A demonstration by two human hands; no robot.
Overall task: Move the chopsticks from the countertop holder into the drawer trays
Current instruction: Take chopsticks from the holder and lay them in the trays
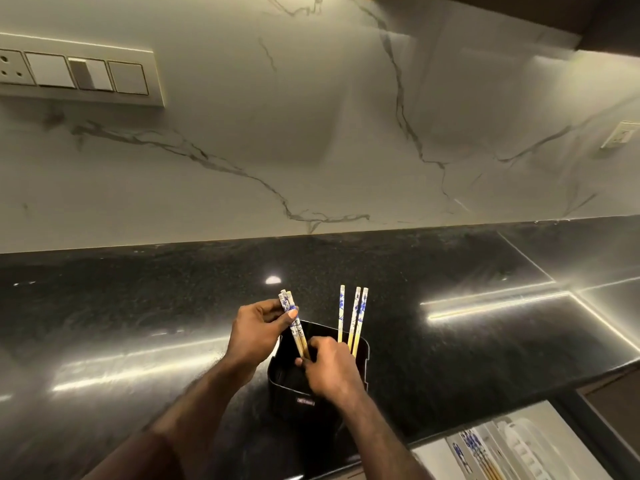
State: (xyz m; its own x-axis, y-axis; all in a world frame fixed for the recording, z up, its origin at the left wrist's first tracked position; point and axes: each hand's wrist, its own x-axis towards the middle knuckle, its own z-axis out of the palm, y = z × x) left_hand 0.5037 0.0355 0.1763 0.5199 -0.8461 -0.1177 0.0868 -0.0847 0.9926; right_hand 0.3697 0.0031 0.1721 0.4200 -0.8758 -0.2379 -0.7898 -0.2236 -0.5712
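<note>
While left hand pinches chopsticks, right hand grips their tips

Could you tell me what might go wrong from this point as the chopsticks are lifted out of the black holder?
1. The left hand pinches the bundle of chopsticks only near its top; one could slip out.
2. The right hand works low at the black holder rim, so pulling sideways might tip it and the three standing chopsticks.
3. The open drawer lies off to the right; a hurried carry could miss its trays.
</note>
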